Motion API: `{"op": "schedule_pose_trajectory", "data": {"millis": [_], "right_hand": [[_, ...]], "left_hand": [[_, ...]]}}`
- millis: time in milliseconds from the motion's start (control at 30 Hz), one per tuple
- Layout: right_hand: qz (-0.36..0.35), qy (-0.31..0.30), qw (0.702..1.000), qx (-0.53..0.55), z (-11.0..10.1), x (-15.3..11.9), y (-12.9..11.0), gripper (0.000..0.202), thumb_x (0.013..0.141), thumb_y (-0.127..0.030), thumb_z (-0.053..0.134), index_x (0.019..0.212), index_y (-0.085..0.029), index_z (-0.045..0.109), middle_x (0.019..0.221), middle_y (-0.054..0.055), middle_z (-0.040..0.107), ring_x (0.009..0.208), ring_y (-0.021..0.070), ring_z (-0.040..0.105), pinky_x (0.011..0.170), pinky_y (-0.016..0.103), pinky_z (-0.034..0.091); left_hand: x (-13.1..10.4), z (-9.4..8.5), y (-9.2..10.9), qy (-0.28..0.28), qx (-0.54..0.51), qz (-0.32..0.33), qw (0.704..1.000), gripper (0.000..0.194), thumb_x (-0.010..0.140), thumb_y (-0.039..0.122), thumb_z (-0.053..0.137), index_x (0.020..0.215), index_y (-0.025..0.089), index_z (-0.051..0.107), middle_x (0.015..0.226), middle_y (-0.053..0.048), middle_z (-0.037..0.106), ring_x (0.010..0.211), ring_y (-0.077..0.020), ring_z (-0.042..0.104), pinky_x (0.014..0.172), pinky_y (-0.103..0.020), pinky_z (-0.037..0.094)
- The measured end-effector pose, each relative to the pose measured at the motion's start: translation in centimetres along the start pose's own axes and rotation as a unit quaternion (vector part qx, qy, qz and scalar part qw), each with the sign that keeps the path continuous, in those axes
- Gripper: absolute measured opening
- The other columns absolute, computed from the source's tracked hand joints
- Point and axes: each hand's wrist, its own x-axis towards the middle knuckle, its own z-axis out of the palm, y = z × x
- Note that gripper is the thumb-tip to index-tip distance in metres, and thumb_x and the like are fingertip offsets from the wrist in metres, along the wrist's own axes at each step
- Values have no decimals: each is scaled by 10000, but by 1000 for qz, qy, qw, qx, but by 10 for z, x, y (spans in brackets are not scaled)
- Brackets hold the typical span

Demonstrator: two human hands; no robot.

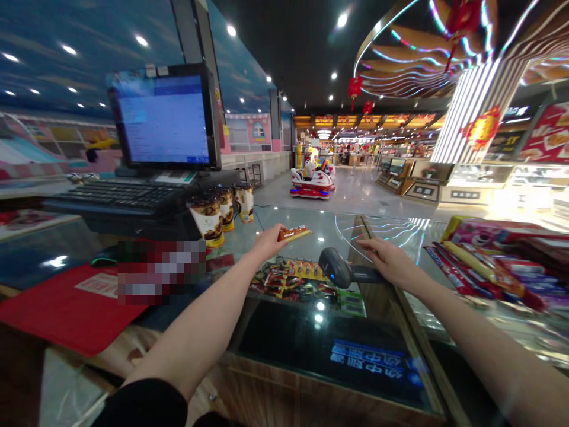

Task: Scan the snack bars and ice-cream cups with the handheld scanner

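My left hand (268, 243) is closed on the end of a small snack bar (296, 233) in an orange and yellow wrapper, held above the glass counter (311, 213). A black barcode scanner (336, 268) lies on the glass, its head to the left and its handle pointing right. Just beyond the handle's end is my right hand (393, 261), its fingers stretched out to the left. No object shows in it, and I cannot tell whether it touches the handle. Several packaged goods (288, 280) are visible beneath the glass, under the scanner.
Several patterned cups (208, 220) stand left of my left hand, beside a monitor (162, 118) and a black keyboard (120, 198). A red mat (66, 308) lies at the left. Wrapped snacks (471, 261) are piled at the right. A ride-on toy car (312, 181) stands on the floor beyond.
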Motion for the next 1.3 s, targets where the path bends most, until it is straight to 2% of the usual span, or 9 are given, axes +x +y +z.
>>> {"op": "schedule_pose_trajectory", "data": {"millis": [133,233,333,467,567,667,833,1067,1300], "right_hand": [[-22,-24,999,-2,-6,-2,-6,346,973,-286,434,1250,-208,627,1169,115,689,1098,272,642,972,478,501],[-36,-48,998,6,-11,-4,-12,369,978,-350,443,1272,-212,617,1183,114,691,1117,279,636,984,491,493],[-44,-73,996,26,-15,-6,-16,400,975,-422,454,1277,-220,620,1224,110,681,1143,277,628,1006,484,480],[-41,-104,992,54,-20,-9,-21,477,952,-511,481,1318,-227,597,1247,106,674,1155,280,619,1028,491,461],[-26,-124,989,78,-23,-10,-22,528,936,-533,505,1362,-227,564,1226,105,683,1111,270,639,995,468,484],[-13,-137,987,88,-24,-11,-22,600,874,-528,605,1387,-224,542,1162,99,706,1035,264,665,933,441,515],[-19,-143,988,64,-21,-12,-24,644,788,-448,712,1372,-223,558,1148,104,713,1020,275,673,913,430,512],[-40,-150,987,48,-16,-11,-24,688,750,-401,745,1381,-218,541,1219,108,684,1059,277,656,939,425,492],[-43,-150,986,61,-16,-11,-31,534,797,-342,688,1310,-233,586,1225,78,687,1068,259,654,936,410,492]], "left_hand": [[4,3,0,23,-52,54,997,564,729,176,661,1286,159,572,1170,-100,666,1048,-237,634,917,-328,490],[7,5,-2,30,-52,74,995,587,676,133,662,1261,156,625,1105,-96,667,1058,-248,618,931,-342,492],[7,6,-4,10,-79,86,993,559,664,142,660,1223,162,658,1001,-68,692,971,-234,630,892,-341,504],[4,8,-3,-28,-166,79,983,585,671,140,637,1255,149,613,1014,-55,716,864,-195,654,836,-322,521],[2,11,2,-48,-207,61,975,621,676,140,639,1294,158,576,1038,-60,721,880,-197,666,838,-322,528],[1,13,8,-52,-215,37,975,617,694,173,650,1304,142,569,1147,-95,699,978,-219,662,893,-335,517],[3,15,11,-33,-223,5,974,484,834,383,579,1260,157,612,1195,-92,688,1049,-226,640,918,-335,495],[4,16,7,-28,-223,20,974,423,834,295,573,1233,164,628,1070,-68,718,874,-184,634,794,-302,496],[3,13,6,-5,-250,-7,968,453,788,269,636,1224,144,616,996,-64,714,831,-176,637,777,-300,507]]}}
